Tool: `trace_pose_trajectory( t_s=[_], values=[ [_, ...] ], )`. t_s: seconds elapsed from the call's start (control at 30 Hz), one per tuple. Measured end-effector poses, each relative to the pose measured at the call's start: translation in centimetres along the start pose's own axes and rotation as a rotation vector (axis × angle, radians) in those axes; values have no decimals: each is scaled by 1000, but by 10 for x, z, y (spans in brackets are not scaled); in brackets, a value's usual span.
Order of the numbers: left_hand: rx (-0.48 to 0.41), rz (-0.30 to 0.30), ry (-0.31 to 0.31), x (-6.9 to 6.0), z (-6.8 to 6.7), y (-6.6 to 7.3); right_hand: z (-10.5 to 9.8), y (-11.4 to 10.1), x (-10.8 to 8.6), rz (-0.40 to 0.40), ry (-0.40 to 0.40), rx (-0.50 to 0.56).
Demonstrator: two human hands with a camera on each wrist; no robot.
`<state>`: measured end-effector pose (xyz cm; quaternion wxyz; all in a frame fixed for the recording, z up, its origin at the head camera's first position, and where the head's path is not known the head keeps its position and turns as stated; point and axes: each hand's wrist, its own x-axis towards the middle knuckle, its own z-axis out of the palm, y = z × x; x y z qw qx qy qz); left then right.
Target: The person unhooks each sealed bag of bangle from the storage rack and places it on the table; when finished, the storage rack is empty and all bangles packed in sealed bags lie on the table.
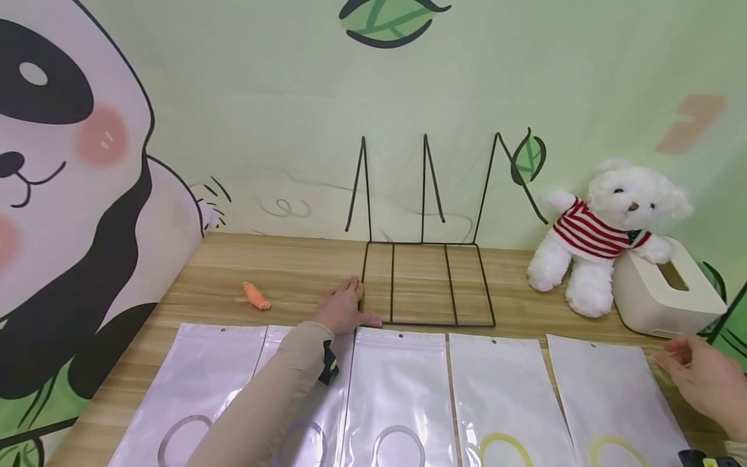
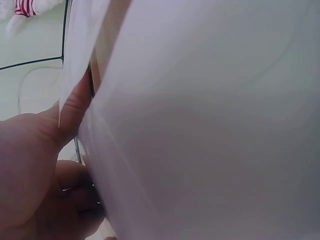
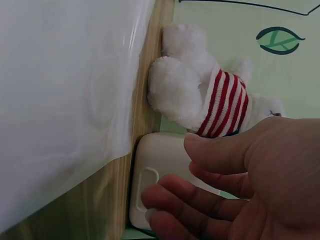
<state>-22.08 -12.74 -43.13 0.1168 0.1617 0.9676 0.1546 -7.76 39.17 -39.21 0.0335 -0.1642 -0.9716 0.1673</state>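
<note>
My left hand (image 1: 341, 311) is at the front left corner of a black wire rack (image 1: 421, 285), its thumb along the front bar and its fingers curled by the left side bar. In the left wrist view, the thumb (image 2: 75, 107) lies against the dark wire, and a white bag (image 2: 210, 130) fills much of the picture. At the far right, my right hand (image 1: 706, 383) hovers beside the rightmost white bag (image 1: 607, 383), fingers loosely bent. The right wrist view shows nothing between its thumb and fingers (image 3: 175, 200).
Several flat white bags with hang holes lie in a row along the front, ring shapes (image 1: 399, 431) on them. A white teddy bear (image 1: 607, 233) leans by a cream tissue box (image 1: 671, 292). A small orange item (image 1: 255, 296) lies left of the rack. A panda-printed backdrop (image 1: 280, 130) stands behind.
</note>
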Motion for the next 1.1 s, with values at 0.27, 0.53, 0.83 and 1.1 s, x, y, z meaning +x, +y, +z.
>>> trace_pose_trajectory(
  t_s=[0.27,0.53,0.83,1.1],
  values=[
    [20,1,-3,2,0,0,-8,-21,1,-100,-45,-95],
    [28,8,-8,5,1,-2,-14,-56,1,-290,-68,-61],
    [-16,2,-3,3,0,-3,-2,-90,2,-507,55,41],
    [-162,-7,92,-2,-14,-20,13,-127,15,-610,107,61]
  ],
)
